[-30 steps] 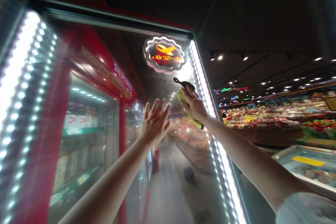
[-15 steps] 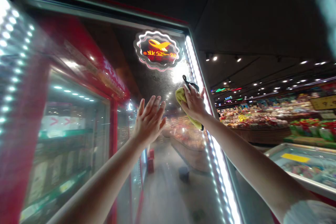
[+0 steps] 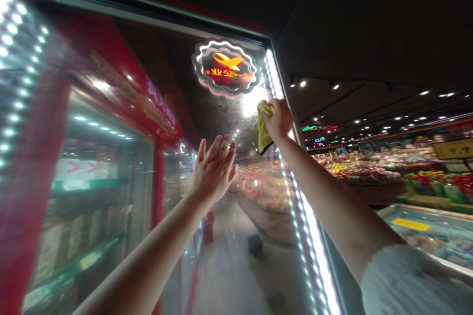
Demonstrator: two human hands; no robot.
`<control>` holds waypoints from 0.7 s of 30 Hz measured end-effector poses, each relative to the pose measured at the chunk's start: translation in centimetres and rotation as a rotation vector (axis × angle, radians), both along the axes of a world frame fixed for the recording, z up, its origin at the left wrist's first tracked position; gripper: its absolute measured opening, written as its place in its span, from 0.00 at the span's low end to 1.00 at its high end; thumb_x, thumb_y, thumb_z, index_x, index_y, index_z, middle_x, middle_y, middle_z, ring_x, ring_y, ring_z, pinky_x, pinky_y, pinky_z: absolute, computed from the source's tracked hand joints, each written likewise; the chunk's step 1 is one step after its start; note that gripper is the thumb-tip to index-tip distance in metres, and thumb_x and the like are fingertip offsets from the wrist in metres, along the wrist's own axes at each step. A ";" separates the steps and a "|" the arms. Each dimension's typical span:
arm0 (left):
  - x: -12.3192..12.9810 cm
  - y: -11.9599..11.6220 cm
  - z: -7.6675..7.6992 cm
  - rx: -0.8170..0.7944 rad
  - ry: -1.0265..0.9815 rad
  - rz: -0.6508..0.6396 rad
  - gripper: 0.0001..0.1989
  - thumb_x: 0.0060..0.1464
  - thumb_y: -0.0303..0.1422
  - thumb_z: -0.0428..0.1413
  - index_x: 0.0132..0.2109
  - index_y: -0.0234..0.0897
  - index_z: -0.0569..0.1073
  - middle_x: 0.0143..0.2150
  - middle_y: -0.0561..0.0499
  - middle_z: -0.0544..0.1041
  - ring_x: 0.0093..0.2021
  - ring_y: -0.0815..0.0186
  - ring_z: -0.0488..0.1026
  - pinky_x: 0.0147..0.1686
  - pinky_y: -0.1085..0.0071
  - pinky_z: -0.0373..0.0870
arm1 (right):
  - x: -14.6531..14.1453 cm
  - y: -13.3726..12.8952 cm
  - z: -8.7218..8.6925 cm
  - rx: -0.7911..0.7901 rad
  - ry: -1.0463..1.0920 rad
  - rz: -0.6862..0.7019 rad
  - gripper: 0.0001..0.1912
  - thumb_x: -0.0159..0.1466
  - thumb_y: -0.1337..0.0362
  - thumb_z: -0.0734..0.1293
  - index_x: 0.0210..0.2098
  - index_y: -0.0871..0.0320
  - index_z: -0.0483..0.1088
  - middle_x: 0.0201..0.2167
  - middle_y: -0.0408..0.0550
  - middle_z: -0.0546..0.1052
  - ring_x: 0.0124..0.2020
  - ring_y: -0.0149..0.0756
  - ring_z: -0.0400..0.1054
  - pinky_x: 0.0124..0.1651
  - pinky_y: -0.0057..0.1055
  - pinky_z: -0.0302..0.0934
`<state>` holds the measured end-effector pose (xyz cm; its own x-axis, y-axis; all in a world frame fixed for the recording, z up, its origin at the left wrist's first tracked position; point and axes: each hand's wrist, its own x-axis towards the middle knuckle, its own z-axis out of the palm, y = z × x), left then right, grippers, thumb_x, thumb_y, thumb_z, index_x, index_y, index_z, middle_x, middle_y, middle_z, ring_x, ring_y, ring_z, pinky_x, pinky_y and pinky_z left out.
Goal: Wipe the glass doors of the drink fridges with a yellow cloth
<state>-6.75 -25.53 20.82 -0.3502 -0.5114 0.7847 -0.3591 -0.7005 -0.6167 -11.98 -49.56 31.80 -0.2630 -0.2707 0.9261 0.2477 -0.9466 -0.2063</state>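
A large glass door (image 3: 173, 103) with a dark frame stands before me, an oval lit logo sign (image 3: 226, 69) near its top. My left hand (image 3: 214, 170) lies with spread fingers against the glass, below the sign, holding nothing. Close to the door's right edge, my right hand (image 3: 280, 117) is closed round a yellow-green cloth (image 3: 264, 130). The cloth hangs down from the fingers on the hand's left side, over the glass.
Bright LED strips (image 3: 314, 226) run down the door's right side. Red-framed display fridges (image 3: 158, 182) show at the left. At the right are an open chest freezer (image 3: 436, 231) and heaped goods (image 3: 358, 172).
My right hand has gone from lying flat on the cloth to gripping it bunched, slightly higher. The cloth's dark strap no longer shows. My left hand stays nearly in place.
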 end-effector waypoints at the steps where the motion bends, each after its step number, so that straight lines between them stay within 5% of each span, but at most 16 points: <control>1: 0.0 0.0 0.0 0.002 0.002 -0.007 0.29 0.68 0.36 0.50 0.72 0.35 0.58 0.73 0.37 0.64 0.73 0.48 0.60 0.71 0.41 0.52 | 0.7 0.5 -0.7 -0.048 -0.011 -0.023 0.12 0.67 0.58 0.66 0.47 0.55 0.73 0.50 0.55 0.77 0.51 0.47 0.72 0.55 0.45 0.68; 7: -0.2 0.5 0.0 0.017 0.016 -0.022 0.30 0.68 0.37 0.50 0.73 0.37 0.56 0.73 0.39 0.62 0.74 0.50 0.59 0.72 0.41 0.51 | -0.2 -0.3 -7.7 -0.534 0.183 -0.255 0.38 0.67 0.47 0.65 0.70 0.60 0.60 0.71 0.61 0.61 0.70 0.55 0.57 0.68 0.50 0.58; 9: -0.3 0.6 0.1 0.029 0.020 -0.017 0.30 0.68 0.37 0.50 0.73 0.37 0.57 0.73 0.39 0.63 0.74 0.50 0.59 0.72 0.41 0.50 | -0.9 -1.4 -7.7 -0.539 0.253 -0.334 0.36 0.68 0.48 0.64 0.70 0.58 0.60 0.71 0.58 0.63 0.70 0.56 0.57 0.70 0.53 0.54; 14: -0.5 0.2 0.3 0.033 0.029 -0.004 0.29 0.66 0.35 0.52 0.71 0.34 0.61 0.73 0.37 0.64 0.73 0.50 0.60 0.73 0.41 0.49 | 0.2 -0.5 -5.0 -0.223 0.202 -0.290 0.29 0.73 0.54 0.59 0.69 0.59 0.63 0.68 0.61 0.66 0.70 0.56 0.56 0.71 0.57 0.52; 17: -0.6 0.0 0.3 0.021 0.032 0.014 0.26 0.67 0.35 0.51 0.69 0.33 0.64 0.73 0.37 0.63 0.73 0.49 0.60 0.72 0.40 0.52 | 1.0 1.0 -7.4 -0.376 0.206 -0.241 0.36 0.71 0.51 0.61 0.74 0.59 0.54 0.73 0.61 0.58 0.73 0.56 0.50 0.71 0.55 0.54; 19: -0.6 0.0 0.3 0.015 0.037 0.024 0.25 0.67 0.35 0.50 0.68 0.32 0.65 0.73 0.36 0.63 0.73 0.48 0.60 0.71 0.40 0.54 | 0.8 1.0 -9.7 -0.505 0.236 -0.227 0.31 0.72 0.54 0.60 0.73 0.53 0.57 0.74 0.56 0.57 0.74 0.53 0.48 0.71 0.52 0.55; 21: -0.5 0.0 0.1 0.015 0.045 0.023 0.25 0.68 0.35 0.50 0.68 0.33 0.65 0.73 0.36 0.63 0.73 0.48 0.60 0.71 0.41 0.54 | 0.6 0.4 -10.7 -0.474 0.246 -0.231 0.26 0.74 0.58 0.57 0.70 0.52 0.63 0.72 0.55 0.61 0.72 0.51 0.53 0.69 0.50 0.58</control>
<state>-7.25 -25.56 20.95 -0.3026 -0.5307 0.7917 -0.3705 -0.6999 -0.6107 -11.41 -49.17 21.09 -0.0277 0.2270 0.9735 0.0219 -0.9735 0.2276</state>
